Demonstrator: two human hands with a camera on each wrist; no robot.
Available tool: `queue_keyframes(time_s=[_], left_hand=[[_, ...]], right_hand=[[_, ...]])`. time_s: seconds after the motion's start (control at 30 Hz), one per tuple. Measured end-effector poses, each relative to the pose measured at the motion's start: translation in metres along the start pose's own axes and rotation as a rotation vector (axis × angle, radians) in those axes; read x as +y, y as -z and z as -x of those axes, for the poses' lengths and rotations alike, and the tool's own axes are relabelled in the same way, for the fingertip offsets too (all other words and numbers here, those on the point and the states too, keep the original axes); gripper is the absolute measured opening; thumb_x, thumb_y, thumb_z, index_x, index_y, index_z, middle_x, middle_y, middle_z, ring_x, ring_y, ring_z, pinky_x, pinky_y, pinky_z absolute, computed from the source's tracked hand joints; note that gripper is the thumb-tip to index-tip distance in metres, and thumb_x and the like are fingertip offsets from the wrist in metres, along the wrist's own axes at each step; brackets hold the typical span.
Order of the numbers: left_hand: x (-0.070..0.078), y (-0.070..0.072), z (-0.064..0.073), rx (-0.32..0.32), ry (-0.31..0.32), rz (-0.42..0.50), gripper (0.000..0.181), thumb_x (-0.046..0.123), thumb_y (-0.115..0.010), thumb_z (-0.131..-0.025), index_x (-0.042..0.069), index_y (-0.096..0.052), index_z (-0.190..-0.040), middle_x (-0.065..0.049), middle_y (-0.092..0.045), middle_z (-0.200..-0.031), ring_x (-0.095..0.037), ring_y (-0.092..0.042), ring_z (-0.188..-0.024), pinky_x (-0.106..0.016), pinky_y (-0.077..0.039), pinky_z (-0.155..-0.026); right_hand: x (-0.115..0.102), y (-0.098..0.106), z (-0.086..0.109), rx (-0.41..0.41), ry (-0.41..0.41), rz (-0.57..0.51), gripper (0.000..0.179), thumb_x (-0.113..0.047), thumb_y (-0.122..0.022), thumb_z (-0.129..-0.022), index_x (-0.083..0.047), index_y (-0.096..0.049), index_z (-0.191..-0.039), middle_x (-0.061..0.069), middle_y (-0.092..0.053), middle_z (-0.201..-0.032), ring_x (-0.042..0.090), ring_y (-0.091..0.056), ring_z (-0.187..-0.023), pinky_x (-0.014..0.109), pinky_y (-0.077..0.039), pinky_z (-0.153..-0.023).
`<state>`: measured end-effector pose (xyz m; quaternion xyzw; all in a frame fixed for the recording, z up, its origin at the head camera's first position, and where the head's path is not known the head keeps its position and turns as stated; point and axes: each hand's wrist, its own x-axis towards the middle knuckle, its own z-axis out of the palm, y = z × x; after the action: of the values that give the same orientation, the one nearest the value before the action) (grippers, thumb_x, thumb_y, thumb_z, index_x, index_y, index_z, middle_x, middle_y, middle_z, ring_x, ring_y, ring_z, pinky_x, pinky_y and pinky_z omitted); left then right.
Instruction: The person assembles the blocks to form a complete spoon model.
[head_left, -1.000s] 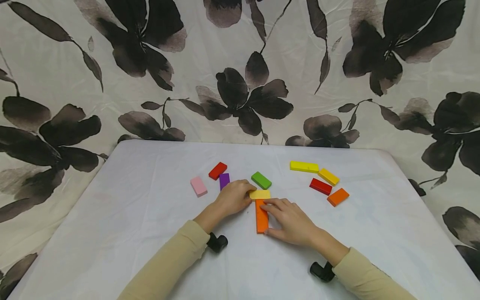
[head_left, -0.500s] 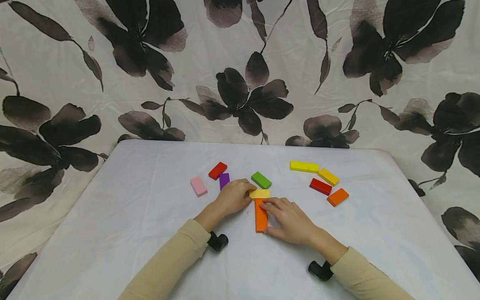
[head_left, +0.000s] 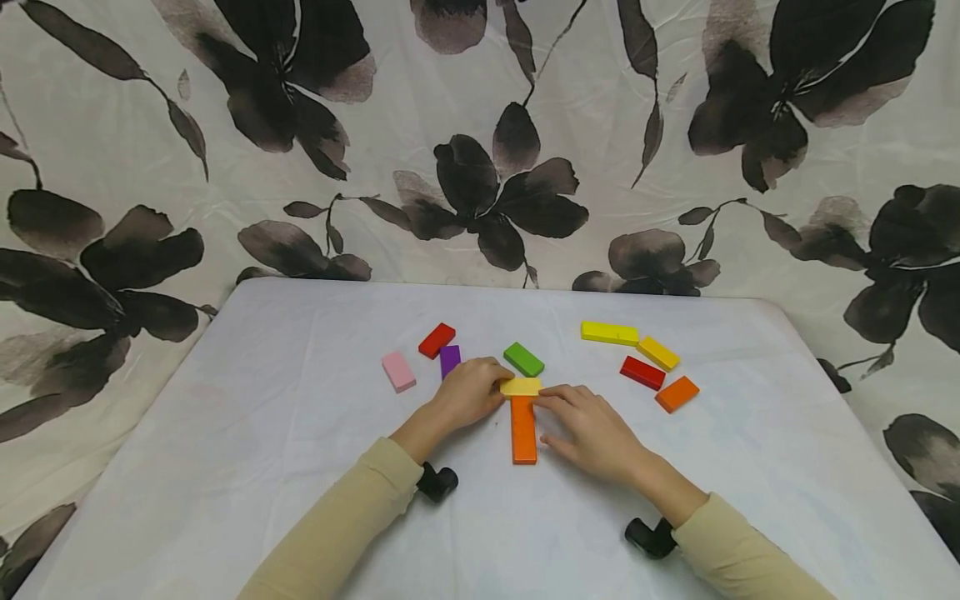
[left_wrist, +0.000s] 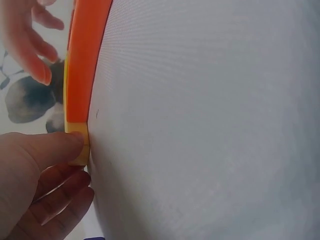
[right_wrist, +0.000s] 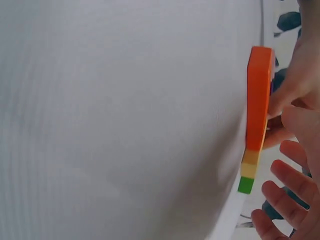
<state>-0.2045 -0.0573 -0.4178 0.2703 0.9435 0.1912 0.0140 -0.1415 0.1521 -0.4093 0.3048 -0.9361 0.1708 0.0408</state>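
A pale yellow block (head_left: 521, 387) lies crosswise on the white table, at the far end of a long orange block (head_left: 523, 435), so the two form a T. My left hand (head_left: 470, 392) pinches the yellow block's left end; in the left wrist view its thumb (left_wrist: 62, 146) presses the near face and the other fingers curl behind. My right hand (head_left: 596, 432) hovers beside the T's right side, fingers relaxed and parted, index fingertip close to the yellow block's right end. A green block (head_left: 523, 359) lies just beyond the yellow one.
To the left lie a pink block (head_left: 398, 372), a red block (head_left: 437, 341) and a purple block (head_left: 449, 361), partly hidden by the left hand. On the right are two yellow blocks (head_left: 609, 333), a red block (head_left: 642, 372) and a short orange block (head_left: 677, 394). Floral cloth (head_left: 480, 192) hangs behind.
My right hand has let go of the long orange block and shifted slightly right and away, fingertips now up by the yellow block's end. The left hand keeps its hold.
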Motion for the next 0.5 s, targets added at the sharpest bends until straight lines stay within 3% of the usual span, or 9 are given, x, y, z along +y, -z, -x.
queue_keyframes(time_s=[0.5], left_hand=[[0.001, 0.001, 0.000, -0.001, 0.007, 0.013, 0.032, 0.008, -0.068, -0.081, 0.005, -0.066, -0.113, -0.007, -0.066, -0.103, -0.016, -0.060, -0.088, -0.027, -0.051, -0.084]], right_hand=[[0.040, 0.024, 0.007, 0.144, -0.133, -0.065, 0.041, -0.018, -0.070, -0.081, -0.011, -0.059, -0.119, 0.004, -0.059, -0.115, 0.023, -0.055, -0.104, 0.042, -0.050, -0.085]])
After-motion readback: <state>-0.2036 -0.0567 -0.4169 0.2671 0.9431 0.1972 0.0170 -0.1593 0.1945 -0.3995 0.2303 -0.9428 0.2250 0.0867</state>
